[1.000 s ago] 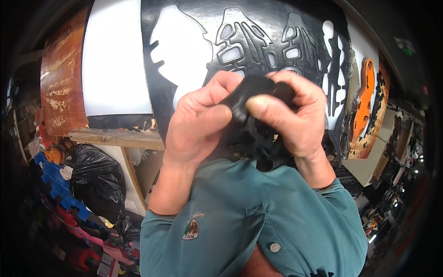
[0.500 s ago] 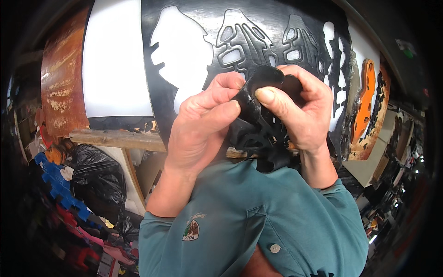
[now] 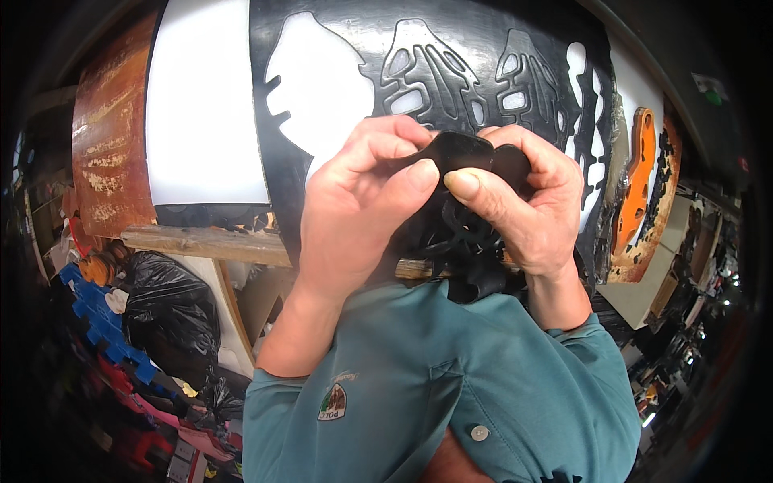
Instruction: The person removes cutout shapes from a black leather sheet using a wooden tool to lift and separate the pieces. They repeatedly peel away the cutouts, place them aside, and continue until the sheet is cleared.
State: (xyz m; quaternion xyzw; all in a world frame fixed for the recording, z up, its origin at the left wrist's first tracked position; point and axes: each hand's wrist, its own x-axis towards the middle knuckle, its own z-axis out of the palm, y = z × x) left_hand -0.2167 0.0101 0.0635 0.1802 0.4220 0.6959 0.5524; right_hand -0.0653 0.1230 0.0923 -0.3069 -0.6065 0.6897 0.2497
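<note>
Between my hands is a soft black rubber-like cut-out piece (image 3: 463, 146) with curved edges and openings, its lower part hanging down toward my shirt. My left hand (image 3: 366, 189) pinches its left side between thumb and bent fingers. On the other side, my right hand (image 3: 523, 193) grips it with the thumb pressed on the near face and the fingers curled behind. Both thumb tips are close together near the piece's upper middle. Beyond my hands lies a black sheet (image 3: 483, 20) with shaped cut lines and openings, white showing through; my hands cover part of it.
A white panel (image 3: 205, 97) and a worn brown board (image 3: 109, 129) lie at left. At right rests an orange slotted template (image 3: 640, 173). A wooden bar (image 3: 213, 244) runs along the near edge. Black plastic bags (image 3: 173, 306) and blue foam pieces (image 3: 101, 310) lie lower left.
My left thumb has moved right, closer to the right thumb. The black piece's top has tilted and dropped slightly, with its upper edge now spread wider between my hands.
</note>
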